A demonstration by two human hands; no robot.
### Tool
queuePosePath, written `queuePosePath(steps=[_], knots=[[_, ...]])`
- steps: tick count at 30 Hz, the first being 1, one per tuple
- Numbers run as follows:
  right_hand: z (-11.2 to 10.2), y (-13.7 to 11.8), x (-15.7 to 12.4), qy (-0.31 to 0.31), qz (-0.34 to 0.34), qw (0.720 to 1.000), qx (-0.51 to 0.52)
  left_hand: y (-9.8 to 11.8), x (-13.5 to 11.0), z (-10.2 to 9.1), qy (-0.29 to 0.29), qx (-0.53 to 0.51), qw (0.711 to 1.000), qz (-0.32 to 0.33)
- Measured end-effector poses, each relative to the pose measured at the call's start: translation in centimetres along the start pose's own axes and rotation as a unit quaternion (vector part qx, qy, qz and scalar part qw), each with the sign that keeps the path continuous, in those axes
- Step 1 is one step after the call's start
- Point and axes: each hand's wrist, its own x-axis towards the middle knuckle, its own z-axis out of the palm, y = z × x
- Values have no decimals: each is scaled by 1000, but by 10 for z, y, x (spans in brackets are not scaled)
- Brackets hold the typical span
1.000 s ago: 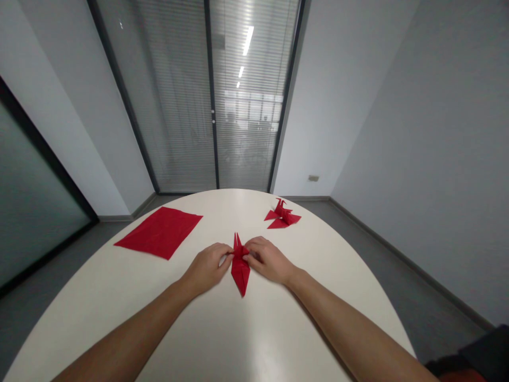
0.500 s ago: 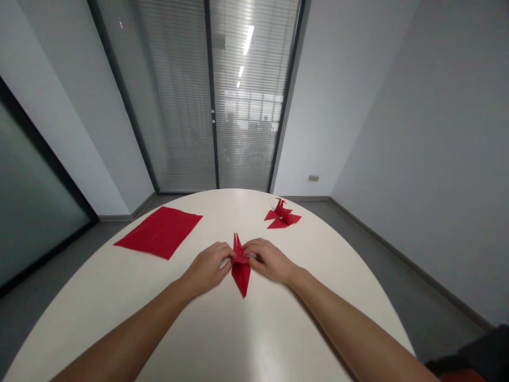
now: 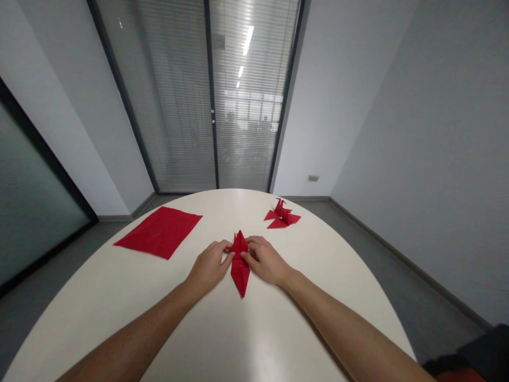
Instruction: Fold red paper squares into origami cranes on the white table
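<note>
A half-folded red paper piece [image 3: 240,265], long and pointed at both ends, lies on the white oval table [image 3: 222,339] in front of me. My left hand [image 3: 209,265] presses its left edge with curled fingers and thumb. My right hand [image 3: 264,260] pinches its right edge from the other side. Both hands touch the paper near its upper half, and the near tip points toward me.
A flat red paper sheet [image 3: 159,231] lies at the left of the table. A finished red origami crane [image 3: 282,215] sits at the far right. Beyond the table are glass doors with blinds [image 3: 210,95] and grey walls. Something dark [image 3: 473,361] shows at the lower right corner.
The paper's two separate upper points have been brought together into one flat tip. Both hands shifted slightly up along the paper's edges.
</note>
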Motion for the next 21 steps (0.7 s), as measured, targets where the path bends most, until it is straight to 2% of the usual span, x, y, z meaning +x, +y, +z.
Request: queuePosePath(steps=[4,15,21], knots=[[-1,-2,1,0,6,1000,-1,1,1,0,11,-15,1000,-21],[2,2,3,-1,-10,1000,-26,5,0,-1,17,15,1000,-13],[0,-3,4,14,21,999,-19,5,0,-1,16,30,999,-9]])
